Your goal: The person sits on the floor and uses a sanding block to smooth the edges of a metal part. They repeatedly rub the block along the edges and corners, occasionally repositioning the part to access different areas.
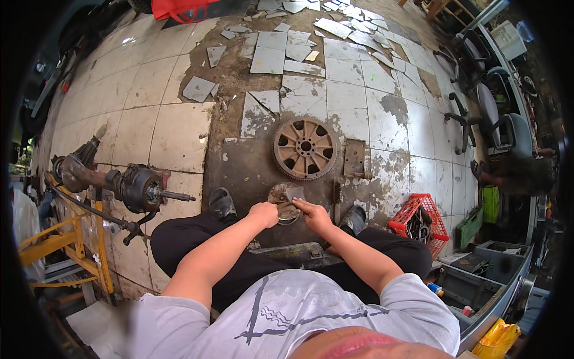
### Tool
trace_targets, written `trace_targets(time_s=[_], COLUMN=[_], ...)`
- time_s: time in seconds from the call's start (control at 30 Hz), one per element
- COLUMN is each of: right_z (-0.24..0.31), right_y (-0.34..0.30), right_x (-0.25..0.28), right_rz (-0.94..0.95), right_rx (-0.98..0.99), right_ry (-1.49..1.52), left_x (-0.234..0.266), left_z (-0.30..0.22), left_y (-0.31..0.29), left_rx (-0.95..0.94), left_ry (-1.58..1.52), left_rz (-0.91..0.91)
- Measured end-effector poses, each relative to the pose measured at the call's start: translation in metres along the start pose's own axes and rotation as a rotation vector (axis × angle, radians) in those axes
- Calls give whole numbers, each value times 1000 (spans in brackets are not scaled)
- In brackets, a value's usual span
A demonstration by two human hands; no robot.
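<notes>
Between my feet, a round metal part (279, 192) with a worn, brownish face lies on the dark floor patch. My left hand (263, 215) is closed at its left edge; the fingertips are partly hidden. From the right, my right hand (312, 215) presses a small grey sheet (295, 194) onto the part, its fingers closed on the sheet's lower edge. Just beyond lies a large rusty flywheel (305, 136) with a toothed rim. To the flywheel's right is a flat metal bracket (355, 157), and a narrow dark tool (337, 198) lies near my right shoe.
An axle assembly (130, 186) rests by a yellow stand (78, 236) at left. A red crate (443, 234) of tools sits to my right, beside a grey tray (505, 272). Broken tiles (269, 54) litter the far floor; office chairs (489, 107) line the right side.
</notes>
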State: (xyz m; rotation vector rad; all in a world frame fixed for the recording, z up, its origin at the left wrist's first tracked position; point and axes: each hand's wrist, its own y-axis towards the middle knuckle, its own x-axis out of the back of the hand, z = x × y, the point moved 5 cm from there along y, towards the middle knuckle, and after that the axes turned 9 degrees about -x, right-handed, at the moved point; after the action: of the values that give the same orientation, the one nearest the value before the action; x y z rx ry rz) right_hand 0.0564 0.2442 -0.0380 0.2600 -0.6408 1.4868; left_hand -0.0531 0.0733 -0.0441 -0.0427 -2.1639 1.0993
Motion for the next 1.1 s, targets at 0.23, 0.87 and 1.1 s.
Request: trace_targets(time_s=[0.23,0.87,1.1], right_z=[-8,48,41], right_y=[-3,-3,4], right_x=[-5,6,4], right_rz=[-54,14,-21], right_rx=[-65,98,132], right_ry=[37,48,9], left_x=[-8,-5,-10], left_z=[4,13,13], left_y=[4,1,6], left_rx=[-25,4,41], left_ry=[13,-48,23], left_rz=[-27,-51,27])
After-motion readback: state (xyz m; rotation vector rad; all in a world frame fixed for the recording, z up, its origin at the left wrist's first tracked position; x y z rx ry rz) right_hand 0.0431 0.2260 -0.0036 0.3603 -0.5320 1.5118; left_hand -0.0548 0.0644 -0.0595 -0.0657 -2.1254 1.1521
